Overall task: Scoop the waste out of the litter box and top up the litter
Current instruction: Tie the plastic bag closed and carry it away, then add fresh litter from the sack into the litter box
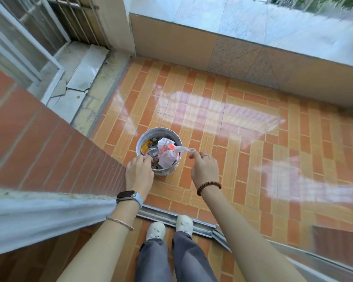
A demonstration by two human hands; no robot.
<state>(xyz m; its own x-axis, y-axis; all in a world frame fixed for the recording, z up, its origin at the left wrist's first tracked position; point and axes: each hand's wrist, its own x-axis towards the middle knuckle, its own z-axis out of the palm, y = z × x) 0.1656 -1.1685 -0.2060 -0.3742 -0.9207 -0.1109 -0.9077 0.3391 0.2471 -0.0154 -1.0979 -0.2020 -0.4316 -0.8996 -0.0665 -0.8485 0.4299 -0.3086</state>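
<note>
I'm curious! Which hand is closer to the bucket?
Left. The left hand is over the bucket rim; the right hand is just right of it, pinching the bag handle.

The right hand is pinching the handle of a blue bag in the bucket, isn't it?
Not quite. The head view shows the right hand pinching the handle of a white and orange plastic bag, not a blue one, in the bucket.

No text can be read: the orange print on the white plastic bag (167, 157) in the bucket (159, 130) is blurred, and the smartwatch (125, 194) face is dark.
</note>
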